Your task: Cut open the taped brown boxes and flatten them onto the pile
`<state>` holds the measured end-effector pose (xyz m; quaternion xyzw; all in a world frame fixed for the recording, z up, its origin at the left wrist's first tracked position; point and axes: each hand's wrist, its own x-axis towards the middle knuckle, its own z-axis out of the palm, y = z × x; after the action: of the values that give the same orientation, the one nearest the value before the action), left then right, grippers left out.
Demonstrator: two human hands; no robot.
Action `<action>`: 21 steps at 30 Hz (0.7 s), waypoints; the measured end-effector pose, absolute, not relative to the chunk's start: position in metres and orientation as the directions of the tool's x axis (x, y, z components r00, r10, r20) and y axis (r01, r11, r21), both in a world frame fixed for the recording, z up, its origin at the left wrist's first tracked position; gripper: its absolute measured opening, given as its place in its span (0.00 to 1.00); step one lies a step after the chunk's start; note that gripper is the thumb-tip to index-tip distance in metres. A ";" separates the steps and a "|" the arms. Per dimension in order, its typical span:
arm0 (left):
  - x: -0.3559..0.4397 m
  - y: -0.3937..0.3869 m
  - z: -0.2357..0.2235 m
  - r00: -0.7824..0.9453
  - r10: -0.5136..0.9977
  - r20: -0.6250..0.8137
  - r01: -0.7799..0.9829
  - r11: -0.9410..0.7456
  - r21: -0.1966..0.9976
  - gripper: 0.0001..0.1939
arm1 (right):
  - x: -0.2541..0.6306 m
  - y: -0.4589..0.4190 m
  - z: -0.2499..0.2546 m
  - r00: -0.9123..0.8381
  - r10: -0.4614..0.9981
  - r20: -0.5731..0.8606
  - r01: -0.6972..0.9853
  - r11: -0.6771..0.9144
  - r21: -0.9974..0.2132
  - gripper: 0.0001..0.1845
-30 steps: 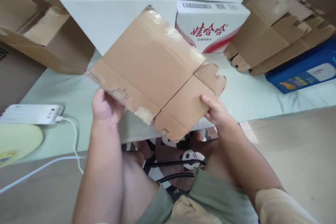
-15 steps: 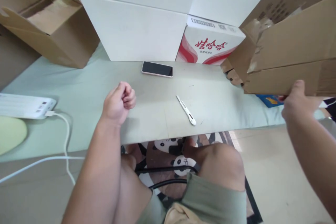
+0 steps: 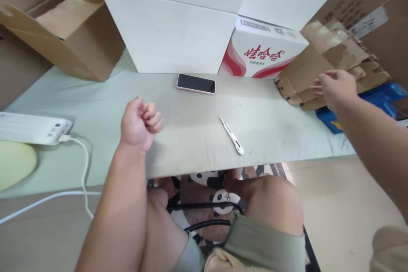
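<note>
My left hand point(image 3: 142, 123) is curled into a loose fist just above the cloth-covered table, with nothing showing in it. Over at the right, my right hand point(image 3: 338, 87) is in front of folded brown cardboard boxes point(image 3: 306, 68). Its fingers are bent but apart and hold nothing I can see; whether they touch the cardboard I cannot tell. Between the hands lies a white utility knife point(image 3: 231, 136) on the table point(image 3: 191, 136). Behind it, a phone point(image 3: 196, 84) rests with its dark screen up.
White boxes point(image 3: 168, 29) stand along the back, beside a red-and-white carton point(image 3: 263, 53). An open brown box point(image 3: 89, 42) is at the left. A white power bank point(image 3: 35, 128) with a cable lies at the left edge. A blue package point(image 3: 379, 97) sits under my right forearm.
My right hand has let go of the large piece of cardboard and moved left and up toward the folded boxes. My left hand stays in a fist. The view has shifted slightly.
</note>
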<state>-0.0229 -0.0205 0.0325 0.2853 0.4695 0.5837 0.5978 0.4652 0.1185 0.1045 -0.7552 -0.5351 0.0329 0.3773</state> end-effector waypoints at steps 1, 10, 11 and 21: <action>-0.024 -0.021 0.034 -0.141 0.960 -0.242 -0.446 0.157 0.881 0.32 | 0.450 0.115 0.106 0.435 0.847 0.305 0.762 -0.166 -0.627 0.05; -0.025 -0.030 0.045 -0.243 0.933 -0.267 -0.642 0.052 0.765 0.34 | 0.257 0.096 0.095 0.007 0.999 0.049 0.733 0.028 -0.680 0.05; -0.027 -0.031 0.045 -0.250 0.932 -0.262 -0.662 0.033 0.749 0.33 | 0.230 0.097 0.091 -0.085 0.995 0.043 0.749 0.093 -0.656 0.07; -0.071 -0.043 0.052 -0.326 0.888 -0.324 -0.798 -0.075 0.598 0.32 | -0.052 0.105 0.067 -0.762 0.591 0.266 0.509 0.799 -0.319 0.18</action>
<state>-0.0707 -0.0430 0.0515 0.0626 0.3597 0.7305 0.5772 -0.0520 0.1050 0.0667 -0.2953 -0.9315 0.1144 0.1788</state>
